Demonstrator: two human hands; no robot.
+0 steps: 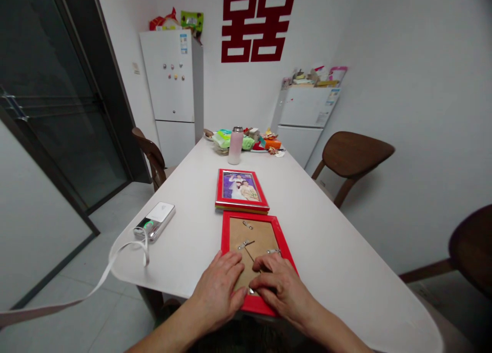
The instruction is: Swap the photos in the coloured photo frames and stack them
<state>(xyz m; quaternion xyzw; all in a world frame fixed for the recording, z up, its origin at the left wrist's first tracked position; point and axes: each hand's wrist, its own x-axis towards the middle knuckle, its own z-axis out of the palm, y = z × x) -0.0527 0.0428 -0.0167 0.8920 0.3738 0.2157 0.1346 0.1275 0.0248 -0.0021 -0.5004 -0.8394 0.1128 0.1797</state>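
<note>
From the head-worn view we look down a long white table [319, 250] at our two bare hands at its near end. A red picture frame [258, 235] lies face down at lower centre, its brown backing board in place and metal clips [246, 244] showing on it. Our left hand [217, 291] rests on the frame's lower left, fingers lightly spread. Our right hand [279, 286] curves over the lower right, with its fingertips [261, 286] near the bottom edge. The fingers crowd that edge, so we cannot be sure whether they pinch anything there.

Just beyond, a second red frame [241, 186] lies face up, holding a photograph of two people. At left sit a white and silver handheld device [154, 222] and its white strap [108, 267]. At upper centre, a pale pink bottle [235, 146] stands among packets. Two white refrigerators [171, 76] stand against the far wall.
</note>
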